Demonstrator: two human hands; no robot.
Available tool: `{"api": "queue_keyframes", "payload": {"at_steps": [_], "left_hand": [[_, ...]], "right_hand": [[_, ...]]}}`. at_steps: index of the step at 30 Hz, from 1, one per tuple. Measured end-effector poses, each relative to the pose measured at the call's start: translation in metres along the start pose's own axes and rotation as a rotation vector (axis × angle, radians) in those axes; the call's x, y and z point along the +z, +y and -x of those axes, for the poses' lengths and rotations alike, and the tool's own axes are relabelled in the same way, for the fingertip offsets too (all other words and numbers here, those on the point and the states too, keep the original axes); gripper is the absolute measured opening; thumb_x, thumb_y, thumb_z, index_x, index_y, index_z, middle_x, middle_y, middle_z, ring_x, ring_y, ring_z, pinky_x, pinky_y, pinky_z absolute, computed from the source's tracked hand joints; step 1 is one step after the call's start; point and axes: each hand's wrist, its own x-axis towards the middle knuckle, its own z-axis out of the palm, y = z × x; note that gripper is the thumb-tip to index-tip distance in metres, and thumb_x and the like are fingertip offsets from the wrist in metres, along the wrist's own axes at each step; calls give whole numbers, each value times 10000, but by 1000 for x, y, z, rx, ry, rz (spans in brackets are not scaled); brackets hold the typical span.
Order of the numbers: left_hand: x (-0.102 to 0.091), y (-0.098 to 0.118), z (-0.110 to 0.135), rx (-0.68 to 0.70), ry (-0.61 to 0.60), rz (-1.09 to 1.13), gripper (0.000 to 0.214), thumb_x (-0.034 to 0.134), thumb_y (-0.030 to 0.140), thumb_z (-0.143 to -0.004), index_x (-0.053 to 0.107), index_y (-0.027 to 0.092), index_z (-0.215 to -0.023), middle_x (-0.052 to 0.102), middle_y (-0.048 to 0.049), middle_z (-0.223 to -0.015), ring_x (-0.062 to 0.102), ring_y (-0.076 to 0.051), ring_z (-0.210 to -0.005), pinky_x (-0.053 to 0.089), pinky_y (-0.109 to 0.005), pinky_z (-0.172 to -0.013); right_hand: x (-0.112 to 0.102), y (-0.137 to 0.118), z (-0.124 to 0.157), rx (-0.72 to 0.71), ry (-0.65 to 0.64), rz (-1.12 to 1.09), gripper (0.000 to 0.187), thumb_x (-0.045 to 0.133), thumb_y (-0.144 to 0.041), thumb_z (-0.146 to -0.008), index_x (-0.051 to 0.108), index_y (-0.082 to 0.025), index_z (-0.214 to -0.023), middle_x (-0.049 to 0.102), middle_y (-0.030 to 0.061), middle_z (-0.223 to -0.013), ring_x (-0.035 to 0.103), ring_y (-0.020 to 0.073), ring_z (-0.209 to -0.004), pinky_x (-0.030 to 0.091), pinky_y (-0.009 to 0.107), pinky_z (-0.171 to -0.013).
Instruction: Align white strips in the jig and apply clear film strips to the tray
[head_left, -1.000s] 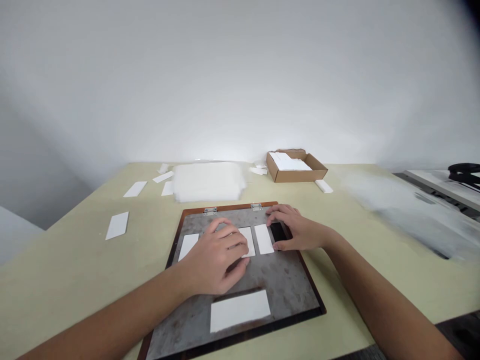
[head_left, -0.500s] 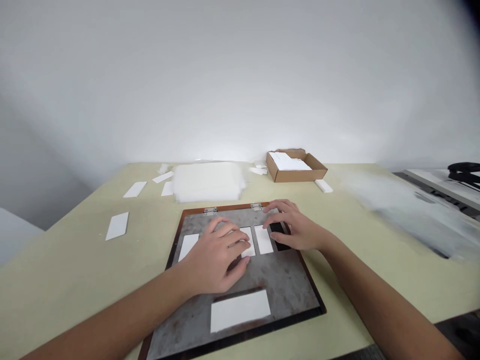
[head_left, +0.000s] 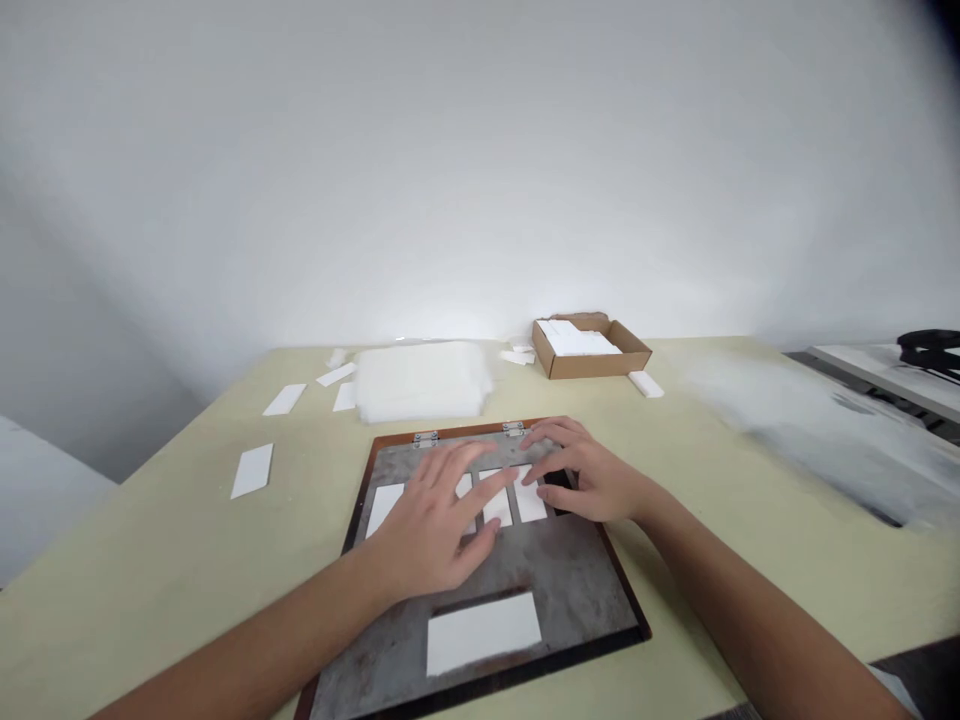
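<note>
A grey hinged plate [head_left: 577, 580] with a brown and black edge lies in front of me, with rectangular slots in it. White cards sit in a row of these slots: one at the left [head_left: 383, 505], one in the middle [head_left: 496, 508] and one on the right [head_left: 530, 505]. My left hand [head_left: 431, 525] is over the row with fingers spread, its index fingertip by the right card; it hides part of the row. My right hand [head_left: 596, 475], fingers apart, touches the right card beside a dark slot [head_left: 558, 480]. A wide white card [head_left: 484, 633] lies in the lower slot.
On the table [head_left: 172, 560], loose white cards [head_left: 252, 471] lie to the left. A blurred white stack [head_left: 424, 380] stands behind the plate. A cardboard box [head_left: 600, 367] holding white pieces is at the back. On the right lies a blurred, pale transparent sheet [head_left: 810, 430].
My left hand's fingers have stretched out and spread, with the index finger reaching right across the middle card. My right hand stays nearly in place. The view has tilted slightly up.
</note>
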Motion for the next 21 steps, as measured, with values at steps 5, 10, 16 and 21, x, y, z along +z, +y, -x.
{"api": "queue_keyframes", "payload": {"at_steps": [5, 10, 16, 21], "left_hand": [[-39, -4, 5, -146, -16, -98, 350, 550, 292, -1023, 553, 242, -1370, 583, -122, -1406, 539, -307, -1300, 463, -487, -1040], [-74, -13, 59, -259, -191, -152, 305, 563, 404, -1033, 614, 301, -1316, 649, -42, -1373, 570, -292, -1267, 484, -471, -1044], [-81, -6, 98, -313, -251, -169, 383, 547, 426, -1049, 585, 319, -1415, 625, -34, -1439, 549, -288, -1321, 469, -455, -1090], [-73, 1, 82, -316, -235, -151, 417, 508, 477, -1062, 582, 302, -1434, 435, -119, -1604, 456, -360, -1417, 429, -565, -1115]], "right_hand": [[4, 1, -2, 12, 104, -67, 297, 686, -422, -972, 712, -294, -1239, 696, 76, -1269, 567, 262, -1274, 452, 462, -1119], [18, 12, -3, 55, 182, -59, 250, 646, -454, -992, 720, -276, -1152, 739, 81, -1124, 635, 265, -1139, 528, 456, -1008], [24, 15, -3, 71, 194, -17, 215, 650, -451, -984, 744, -276, -1067, 751, 77, -1063, 647, 279, -1091, 527, 474, -980], [25, 16, -6, 86, 214, 34, 244, 608, -456, -996, 738, -252, -1023, 752, 97, -1041, 668, 290, -1059, 540, 483, -961]]}}
